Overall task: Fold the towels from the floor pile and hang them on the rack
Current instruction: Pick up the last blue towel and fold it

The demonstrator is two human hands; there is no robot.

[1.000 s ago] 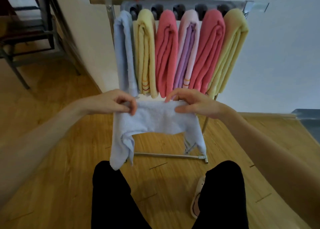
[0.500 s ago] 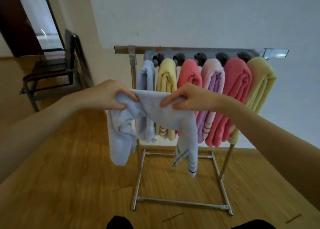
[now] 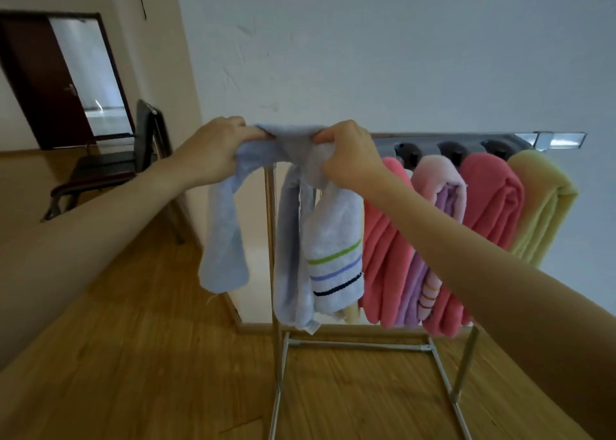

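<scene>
- wooden floor [image 3: 140,356] runs up to a pale wall [image 3: 366,56], with a dark doorway [image 3: 66,79] and a black chair [image 3: 110,166] off to the left.
- a metal rack [image 3: 446,376] stands against the wall, its top bar [image 3: 560,139] level with the person's hands.
- both arms reach forward to the left end of that bar.
- the left hand [image 3: 213,149] has its fingers curled round one end of a light blue towel [image 3: 301,266], gripping it at the top.
- the right hand [image 3: 350,156] grips the same towel just beside the left, fingers curled over the bunched cloth, knuckles up.
- the towel is held up at the height of the bar, gathered between the two hands; one end hangs down to the left of the rack's upright post [image 3: 271,239], the other falls to the right of it.
- the right-hand fall shows green, blue and dark stripes near its bottom edge.
- i cannot tell whether the towel already rests on the bar or is only held in front of it.
- further right along the bar hang a red towel [image 3: 383,256], a pink and purple towel [image 3: 440,203], another red towel [image 3: 493,203] and a yellow towel [image 3: 543,206], all folded and side by side, touching.
- a bit of pale yellow cloth [image 3: 351,314] peeks out below the blue towel's striped end.
</scene>
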